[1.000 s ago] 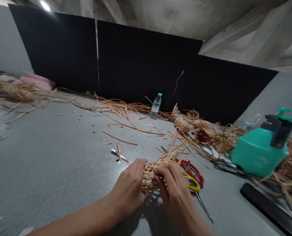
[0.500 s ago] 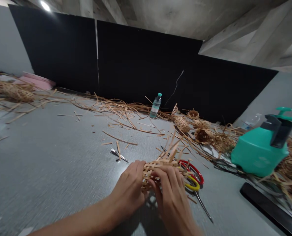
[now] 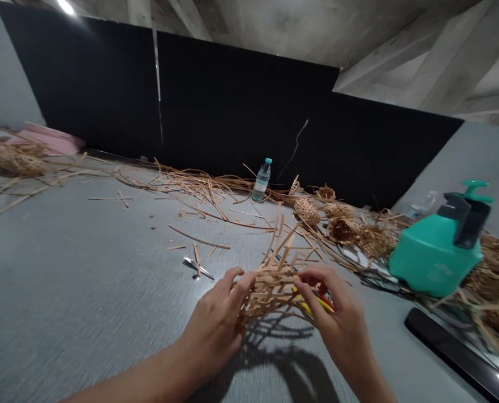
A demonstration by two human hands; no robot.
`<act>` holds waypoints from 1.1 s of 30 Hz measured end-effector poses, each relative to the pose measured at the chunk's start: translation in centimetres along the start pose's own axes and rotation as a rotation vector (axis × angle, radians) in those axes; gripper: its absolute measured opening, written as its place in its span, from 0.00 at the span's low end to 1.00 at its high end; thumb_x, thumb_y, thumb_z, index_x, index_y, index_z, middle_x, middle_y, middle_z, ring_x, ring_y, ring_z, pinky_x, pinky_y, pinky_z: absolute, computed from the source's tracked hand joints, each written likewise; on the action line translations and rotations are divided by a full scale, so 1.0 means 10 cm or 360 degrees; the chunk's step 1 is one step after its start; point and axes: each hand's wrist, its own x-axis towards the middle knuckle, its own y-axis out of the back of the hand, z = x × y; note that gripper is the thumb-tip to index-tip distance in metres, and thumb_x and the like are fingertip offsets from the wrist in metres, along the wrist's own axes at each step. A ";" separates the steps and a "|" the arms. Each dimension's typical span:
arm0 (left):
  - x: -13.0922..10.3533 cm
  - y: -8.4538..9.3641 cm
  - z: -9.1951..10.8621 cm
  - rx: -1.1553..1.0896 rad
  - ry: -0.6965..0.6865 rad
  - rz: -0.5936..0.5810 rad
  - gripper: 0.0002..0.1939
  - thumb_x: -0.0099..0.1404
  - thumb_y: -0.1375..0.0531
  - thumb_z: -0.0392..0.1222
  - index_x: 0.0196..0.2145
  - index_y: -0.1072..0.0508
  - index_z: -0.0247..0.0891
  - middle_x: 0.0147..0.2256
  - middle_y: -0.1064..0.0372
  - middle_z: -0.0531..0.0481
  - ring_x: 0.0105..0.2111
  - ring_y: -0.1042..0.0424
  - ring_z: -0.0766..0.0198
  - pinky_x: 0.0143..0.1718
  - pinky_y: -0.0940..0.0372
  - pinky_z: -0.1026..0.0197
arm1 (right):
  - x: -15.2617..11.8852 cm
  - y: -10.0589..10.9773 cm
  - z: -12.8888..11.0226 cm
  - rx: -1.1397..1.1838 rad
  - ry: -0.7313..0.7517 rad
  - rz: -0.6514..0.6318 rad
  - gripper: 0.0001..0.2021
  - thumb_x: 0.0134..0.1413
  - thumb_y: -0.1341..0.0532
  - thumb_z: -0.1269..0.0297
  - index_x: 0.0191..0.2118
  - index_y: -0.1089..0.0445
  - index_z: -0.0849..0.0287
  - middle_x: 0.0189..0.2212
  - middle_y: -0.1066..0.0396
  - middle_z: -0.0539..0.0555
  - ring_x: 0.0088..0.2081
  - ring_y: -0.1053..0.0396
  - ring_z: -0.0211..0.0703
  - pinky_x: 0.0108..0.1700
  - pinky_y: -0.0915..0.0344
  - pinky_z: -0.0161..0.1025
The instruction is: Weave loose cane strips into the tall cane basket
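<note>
A small, partly woven basket [image 3: 270, 291] of flat, light-brown strips is held just above the grey table, its loose strip ends standing up and out to the right. My left hand [image 3: 216, 319] is closed around its left side, fingers over the weave. At the right edge, my right hand [image 3: 337, 313] pinches a strip [image 3: 296, 276] between thumb and forefinger. Behind that hand, yellow and red tool handles [image 3: 325, 303] are partly hidden. A small shiny metal tool [image 3: 199, 267] lies left of the basket beside a short strip.
A clear bottle [image 3: 262, 180] stands at the back among long loose strips [image 3: 207, 187]. Several small woven baskets [image 3: 344, 229] lie back right, near a green spray bottle [image 3: 436, 254]. A long black object [image 3: 455, 352] rests front right; a pink item [image 3: 50, 139] is far left.
My right hand has moved from over the front of the basket to its right edge, now pinching a strip. The basket has turned, showing more weave. The camera view shifted slightly.
</note>
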 end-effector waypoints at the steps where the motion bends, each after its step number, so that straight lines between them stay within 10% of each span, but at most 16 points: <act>1: 0.00 0.00 -0.01 -0.0024 -0.0017 0.0014 0.39 0.44 0.50 0.23 0.52 0.55 0.48 0.51 0.50 0.46 0.46 0.40 0.55 0.43 0.40 0.54 | 0.00 0.00 -0.01 0.0010 -0.0006 0.0003 0.02 0.52 0.44 0.66 0.31 0.35 0.57 0.29 0.34 0.53 0.31 0.36 0.43 0.29 0.39 0.38; 17: 0.05 -0.05 -0.05 -0.0293 0.0023 0.0078 0.21 0.49 0.46 0.27 0.40 0.44 0.44 0.39 0.44 0.52 0.34 0.38 0.64 0.32 0.40 0.63 | -0.03 0.02 0.08 0.0694 -0.0592 -0.0396 0.09 0.46 0.42 0.69 0.36 0.41 0.56 0.24 0.35 0.48 0.26 0.35 0.41 0.27 0.38 0.36; 23: 0.03 -0.09 -0.06 -0.0102 0.0055 0.0127 0.26 0.46 0.49 0.22 0.42 0.45 0.44 0.40 0.46 0.50 0.37 0.39 0.61 0.36 0.39 0.60 | -0.09 -0.01 -0.04 -0.0148 0.0006 0.0182 0.10 0.47 0.42 0.71 0.39 0.39 0.58 0.37 0.36 0.58 0.41 0.36 0.51 0.43 0.39 0.50; 27: 0.02 -0.13 -0.06 -0.0020 0.0081 0.0148 0.26 0.48 0.49 0.23 0.43 0.47 0.45 0.41 0.47 0.50 0.38 0.39 0.60 0.37 0.38 0.58 | -0.17 -0.20 -0.12 -0.0150 0.0379 -0.0231 0.11 0.50 0.43 0.71 0.42 0.37 0.58 0.38 0.37 0.59 0.41 0.35 0.49 0.41 0.35 0.46; 33: 0.01 -0.17 -0.07 0.0008 0.0099 0.0221 0.22 0.52 0.48 0.26 0.42 0.46 0.45 0.41 0.48 0.50 0.38 0.39 0.59 0.36 0.38 0.57 | -0.25 -0.38 -0.05 -0.0080 0.0253 -0.0123 0.07 0.53 0.46 0.71 0.40 0.37 0.58 0.37 0.36 0.58 0.38 0.33 0.48 0.38 0.34 0.45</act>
